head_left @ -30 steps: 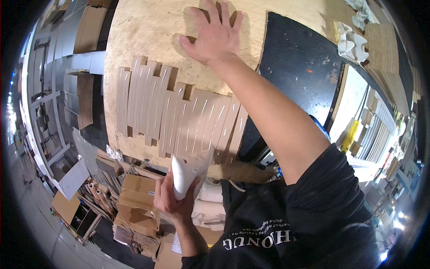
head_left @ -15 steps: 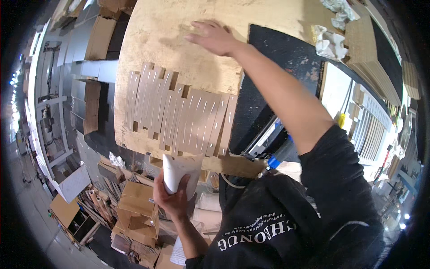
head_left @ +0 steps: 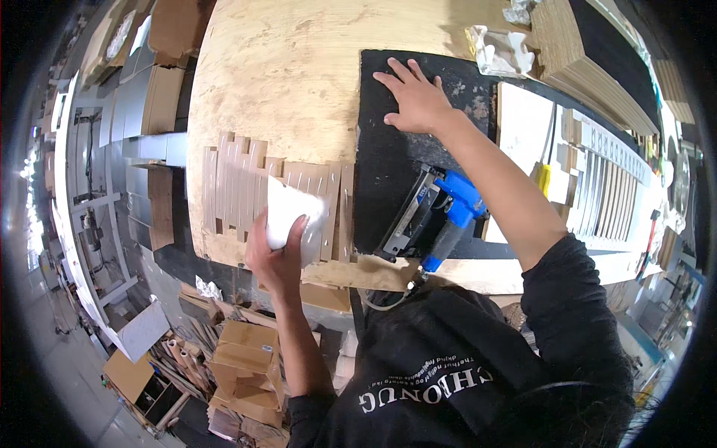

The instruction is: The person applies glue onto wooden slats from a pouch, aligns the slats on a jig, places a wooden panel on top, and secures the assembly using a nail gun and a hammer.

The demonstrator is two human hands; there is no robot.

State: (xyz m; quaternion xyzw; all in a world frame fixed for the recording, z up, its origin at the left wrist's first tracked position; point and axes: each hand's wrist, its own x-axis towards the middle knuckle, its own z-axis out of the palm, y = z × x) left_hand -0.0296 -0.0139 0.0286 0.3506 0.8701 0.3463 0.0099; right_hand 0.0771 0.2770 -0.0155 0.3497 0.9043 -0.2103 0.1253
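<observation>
My left hand (head_left: pixel 276 257) is closed around a soft-looking white pouch (head_left: pixel 287 216), its thumb against the near side. The pouch is over a row of light-brown strips (head_left: pixel 239 175) laid side by side with staggered ends, and it hides part of them. Thin white glue-like streaks run along several strips. Fingers spread and empty, my right hand (head_left: pixel 420 97) is over the black mat (head_left: pixel 377 149), on the far part of it. Whether it touches the mat I cannot tell. A blue nail gun (head_left: pixel 459 196) lies on the mat between that hand and my body.
Right of the mat are a white board (head_left: pixel 515 123), a yellow-handled tool (head_left: pixel 544 179) and more narrow strips (head_left: pixel 609 205). A stack of boards (head_left: pixel 575 60) stands at the far right, beside a crumpled white piece (head_left: pixel 500 52). Cardboard boxes (head_left: pixel 243 351) are below the table's near edge.
My right hand has moved from the bare wood at the far side to the black mat. The left hand has raised the pouch over the strips. The view has shifted, showing more of the nail gun.
</observation>
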